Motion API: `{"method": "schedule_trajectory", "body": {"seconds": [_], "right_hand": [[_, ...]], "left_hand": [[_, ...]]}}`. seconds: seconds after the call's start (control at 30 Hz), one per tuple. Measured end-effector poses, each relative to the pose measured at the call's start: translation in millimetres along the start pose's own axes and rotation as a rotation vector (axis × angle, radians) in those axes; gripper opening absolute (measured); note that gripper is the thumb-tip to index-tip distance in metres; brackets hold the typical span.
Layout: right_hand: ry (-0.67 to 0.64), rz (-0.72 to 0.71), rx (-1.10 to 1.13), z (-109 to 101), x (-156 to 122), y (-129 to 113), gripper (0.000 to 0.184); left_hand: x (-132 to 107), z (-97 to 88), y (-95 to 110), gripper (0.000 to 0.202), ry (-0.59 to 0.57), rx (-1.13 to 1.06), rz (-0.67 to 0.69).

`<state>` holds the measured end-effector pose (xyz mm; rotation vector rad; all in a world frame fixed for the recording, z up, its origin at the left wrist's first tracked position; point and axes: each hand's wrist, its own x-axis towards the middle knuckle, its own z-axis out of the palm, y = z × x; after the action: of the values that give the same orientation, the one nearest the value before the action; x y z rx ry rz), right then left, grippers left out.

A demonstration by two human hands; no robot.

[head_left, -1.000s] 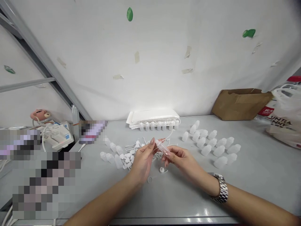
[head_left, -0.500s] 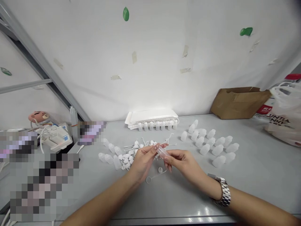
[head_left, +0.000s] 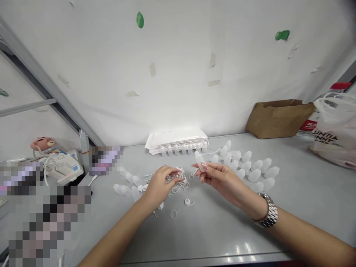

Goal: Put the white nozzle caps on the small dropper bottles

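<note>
My right hand (head_left: 219, 178) pinches a small translucent plastic bottle (head_left: 199, 160) and holds it upright above the grey table (head_left: 211, 226), just left of a group of several capped bottles (head_left: 250, 167). My left hand (head_left: 160, 183) reaches down into a pile of small white caps with tether rings (head_left: 172, 178), fingers curled over them. Whether it grips one is hidden. Several uncapped bottles (head_left: 126, 185) lie left of that pile. A loose cap (head_left: 187, 202) and a ring (head_left: 173, 214) lie in front of my hands.
A row of small bottles (head_left: 182, 149) stands before a stack of white sheets (head_left: 176, 138) at the wall. A brown cardboard box (head_left: 279, 118) and a white plastic bag (head_left: 335, 129) sit at the back right. Cables and a white device (head_left: 62, 167) lie at the left.
My hands have parted. The right hand carried the bottle up and to the right; the left hand let go and dropped onto the cap pile.
</note>
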<state>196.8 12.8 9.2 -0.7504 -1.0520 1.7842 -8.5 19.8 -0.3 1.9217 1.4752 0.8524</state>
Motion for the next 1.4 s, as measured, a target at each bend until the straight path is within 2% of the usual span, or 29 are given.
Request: {"method": "schedule_trajectory", "body": {"seconds": [0.13, 0.37, 0.67, 0.83, 1.0, 1.2, 1.3, 1.4], "right_hand": [[-0.018, 0.021, 0.005, -5, 2, 4, 0.017], [-0.045, 0.044, -0.006, -2, 2, 9, 0.014], [-0.043, 0.065, -0.062, -1, 1, 11, 0.016], [-0.023, 0.078, -0.092, -1, 1, 10, 0.018], [-0.010, 0.092, -0.092, -1, 1, 11, 0.019], [0.009, 0.102, -0.111, -1, 1, 12, 0.021], [-0.001, 0.099, -0.226, 0, 0, 10, 0.024], [0.013, 0.105, -0.445, 3, 0, 7, 0.023]], "left_hand": [[-3, 11.8, -8, 0.024, -0.076, 0.212, 0.088], [0, 23.3, -13, 0.024, -0.054, 0.340, 0.203], [7, 23.3, -22, 0.013, -0.030, 0.206, 0.178], [8, 17.7, -25, 0.014, -0.057, 0.239, 0.195], [6, 16.2, -22, 0.011, -0.020, 0.230, 0.241], [3, 12.7, -15, 0.011, 0.052, 0.094, 0.142], [1, 10.6, -11, 0.010, 0.113, 0.031, 0.084], [0, 8.8, -9, 0.009, 0.163, 0.000, 0.077]]}}
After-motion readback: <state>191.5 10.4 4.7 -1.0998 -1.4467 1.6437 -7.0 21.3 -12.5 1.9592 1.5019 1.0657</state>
